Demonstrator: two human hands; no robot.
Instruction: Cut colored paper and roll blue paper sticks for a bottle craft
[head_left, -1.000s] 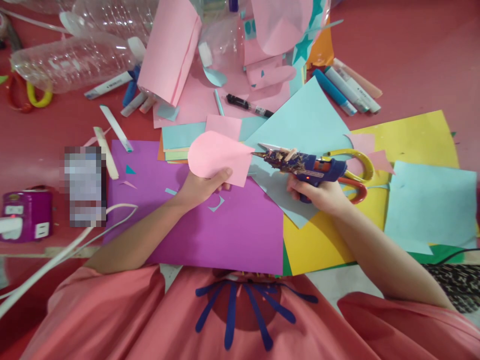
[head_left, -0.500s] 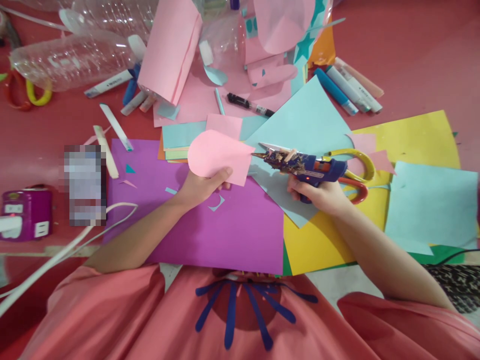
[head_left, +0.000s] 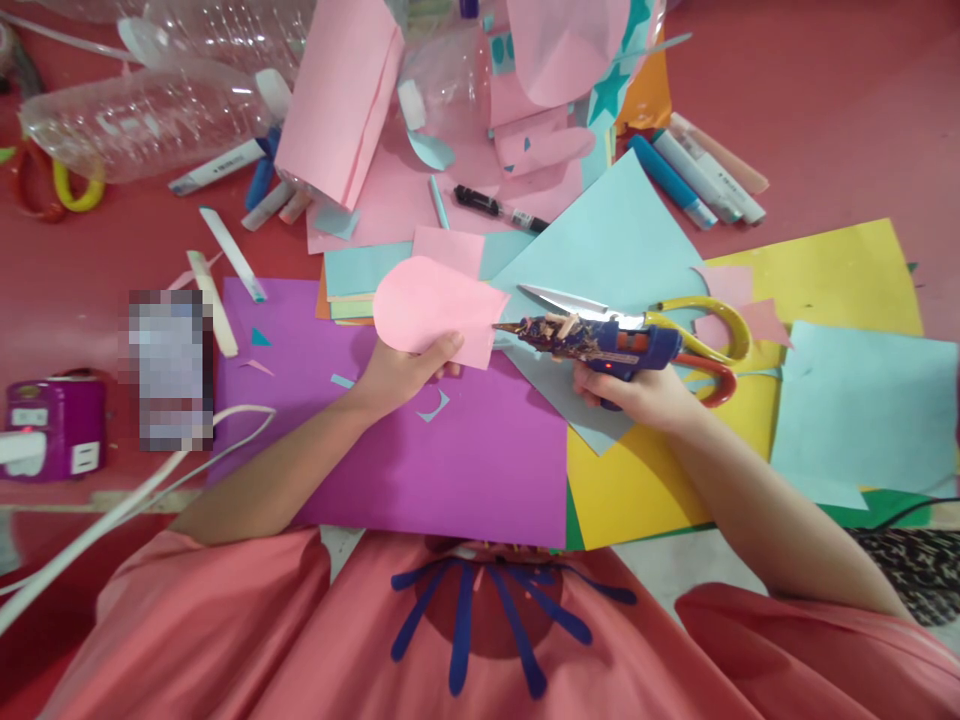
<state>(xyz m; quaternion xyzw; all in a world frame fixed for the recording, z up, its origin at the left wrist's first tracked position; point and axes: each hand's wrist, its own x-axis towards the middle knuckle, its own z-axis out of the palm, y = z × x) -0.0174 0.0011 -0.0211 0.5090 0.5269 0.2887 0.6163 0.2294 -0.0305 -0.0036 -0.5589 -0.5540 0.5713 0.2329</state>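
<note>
Between thumb and fingers, my left hand (head_left: 409, 380) pinches a pink paper cutout (head_left: 431, 300) with one rounded end and a straight right edge. My right hand (head_left: 637, 392) grips a dark blue hot glue gun (head_left: 619, 345) whose small red light is lit. Its nozzle points left and lies at the cutout's right edge; whether it touches is hard to tell. Dried glue strands and bits cling to its front. Scissors (head_left: 731, 330) with yellow and red handles lie behind the glue gun on light blue paper (head_left: 615, 230). Below the left hand spreads a purple sheet (head_left: 465, 470).
Clear plastic bottles (head_left: 150, 115) and a pink-wrapped bottle (head_left: 341, 100) lie at the back left. Markers (head_left: 701, 180) sit at the back right. A yellow sheet (head_left: 840, 270) is on the right. White cables (head_left: 142, 500) run past a purple power adapter (head_left: 56, 430) and a blurred phone (head_left: 171, 370).
The glue gun has moved slightly left and down along the cutout's right edge, showing more of the scissors' blades. My left hand and the cutout have shifted only a little.
</note>
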